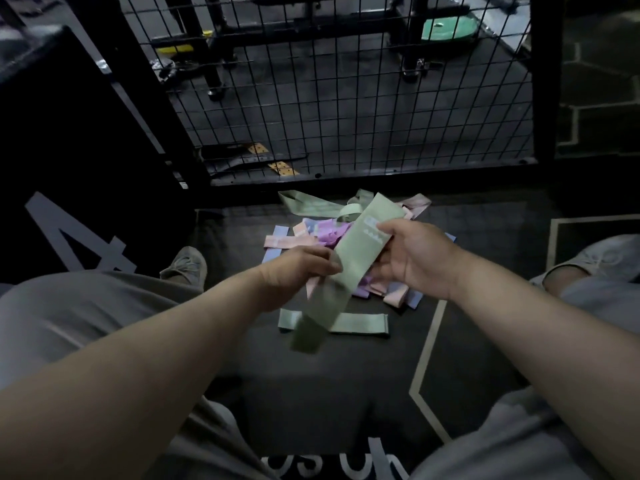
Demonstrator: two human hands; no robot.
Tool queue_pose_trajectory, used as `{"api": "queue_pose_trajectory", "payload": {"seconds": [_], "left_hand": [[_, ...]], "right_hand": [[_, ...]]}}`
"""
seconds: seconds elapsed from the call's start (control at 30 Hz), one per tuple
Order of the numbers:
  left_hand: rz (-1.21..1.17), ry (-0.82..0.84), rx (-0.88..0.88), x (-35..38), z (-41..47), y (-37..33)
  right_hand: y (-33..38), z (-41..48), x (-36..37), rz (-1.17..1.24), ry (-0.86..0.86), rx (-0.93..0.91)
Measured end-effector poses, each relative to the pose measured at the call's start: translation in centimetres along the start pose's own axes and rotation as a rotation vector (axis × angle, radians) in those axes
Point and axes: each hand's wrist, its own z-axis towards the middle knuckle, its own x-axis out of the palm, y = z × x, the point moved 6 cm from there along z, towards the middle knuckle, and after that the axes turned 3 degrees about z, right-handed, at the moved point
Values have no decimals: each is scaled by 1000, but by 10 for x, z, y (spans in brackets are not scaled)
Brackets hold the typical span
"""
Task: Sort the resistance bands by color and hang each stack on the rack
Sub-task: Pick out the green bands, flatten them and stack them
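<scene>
1. Our right hand grips the upper end of a green band, with the thumb across its printed label, just above the pile of bands.
2. Our left hand pinches the same green band near its middle, fingers curled round one edge. The band slants down toward us and its lower end hangs free (that end is blurred).
3. The pile lies on the dark floor directly under both hands: pink, purple and blue bands mixed together.
4. On the near side of the pile, a second green band lies flat on its own.
5. On the far side of the pile, more green bands lie looped.
6. Beyond the pile stands a wire mesh panel.
7. Left of the pile is a black box marked with a large pale "4".
8. A grey shoe sits on each side of the pile: left shoe, right shoe.
</scene>
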Motion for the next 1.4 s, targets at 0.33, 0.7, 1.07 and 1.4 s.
{"api": "queue_pose_trajectory", "payload": {"seconds": [0.33, 0.7, 1.07, 1.4], "left_hand": [[185, 128, -206, -9, -19, 27], [234, -10, -273, -45, -38, 52], [89, -56, -289, -51, -51, 61], [16, -642, -206, -120, -37, 44]], "right_hand": [[0, 16, -13, 33, -218, -149], [-9, 14, -55, 132, -396, -147], [-20, 23, -60, 116, -477, -112], [-32, 46, -62, -61, -537, 5]]}}
